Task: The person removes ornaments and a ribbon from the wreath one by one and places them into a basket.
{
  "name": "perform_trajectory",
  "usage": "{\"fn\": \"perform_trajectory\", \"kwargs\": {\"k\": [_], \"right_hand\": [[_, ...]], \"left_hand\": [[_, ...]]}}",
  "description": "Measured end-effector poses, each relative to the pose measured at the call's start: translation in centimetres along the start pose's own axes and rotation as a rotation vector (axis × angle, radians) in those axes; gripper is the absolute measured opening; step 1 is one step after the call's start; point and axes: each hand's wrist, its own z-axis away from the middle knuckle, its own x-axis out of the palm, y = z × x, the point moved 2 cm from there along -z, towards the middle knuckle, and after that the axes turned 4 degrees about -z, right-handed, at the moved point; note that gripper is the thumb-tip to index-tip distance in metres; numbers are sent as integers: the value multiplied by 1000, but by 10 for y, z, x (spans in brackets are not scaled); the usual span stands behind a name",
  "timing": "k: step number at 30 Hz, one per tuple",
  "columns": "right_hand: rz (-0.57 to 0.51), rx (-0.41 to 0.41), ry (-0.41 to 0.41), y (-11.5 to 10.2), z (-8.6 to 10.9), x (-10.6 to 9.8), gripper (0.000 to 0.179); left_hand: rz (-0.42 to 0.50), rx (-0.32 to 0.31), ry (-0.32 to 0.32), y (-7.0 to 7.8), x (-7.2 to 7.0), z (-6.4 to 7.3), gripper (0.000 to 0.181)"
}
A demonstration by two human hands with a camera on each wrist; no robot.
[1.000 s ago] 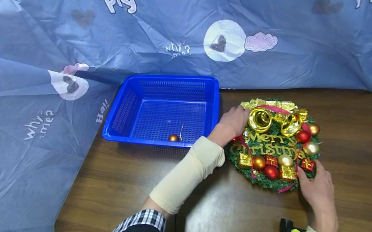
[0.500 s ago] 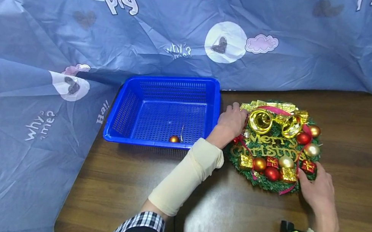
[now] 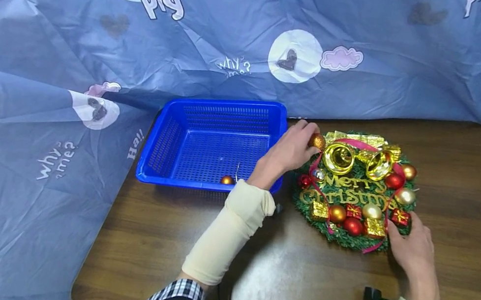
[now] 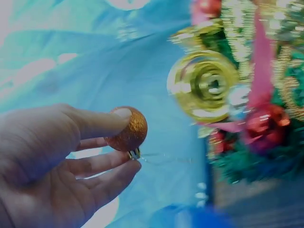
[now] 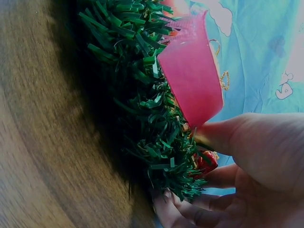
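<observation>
A round green Christmas wreath [image 3: 348,240] lies on the table, carrying gold bells, a gold "Merry Christmas" sign, coloured baubles, small gift boxes and pink ribbon [image 5: 192,76]. At its upper left, my left hand [image 3: 287,148] pinches a glittery orange bauble [image 4: 136,130] between thumb and fingers; in the left wrist view its metal cap and a thin wire show, apart from the wreath. My right hand [image 3: 416,247] grips the wreath's lower right edge, thumb on top beside a red gift box [image 3: 400,217] and fingers at the outer greenery [image 5: 175,178].
A blue plastic basket [image 3: 201,185] stands left of the wreath, with an orange bauble [image 3: 227,180] and a wire inside near the front. A small black device [image 3: 371,297] juts from the right wrist sleeve. Blue printed fabric [image 3: 219,24] hangs behind the wooden table [image 3: 158,244].
My left hand has drawn slightly left, off the wreath's upper left edge, and the orange bauble now shows in its fingers. The right hand has kept its grip on the wreath.
</observation>
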Motion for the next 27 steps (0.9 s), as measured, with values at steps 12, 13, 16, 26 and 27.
{"fn": "perform_trajectory", "kwargs": {"k": [12,13,16,26,27], "right_hand": [[18,-7,-5,1,-1,0,71],[19,-13,-1,0,-1,0,71],[16,-24,5,-1,0,0,70],[7,-16,-2,-3,1,0,69],[3,-14,-1,-3,1,0,69]], "left_hand": [[153,-102,119,-38,-40,23,33],[158,-111,126,-41,-42,25,33],[170,-148,131,-51,-45,32,35],[60,-289,-13,-83,-42,51,27],[39,-299,-39,-86,-41,53,24]]}}
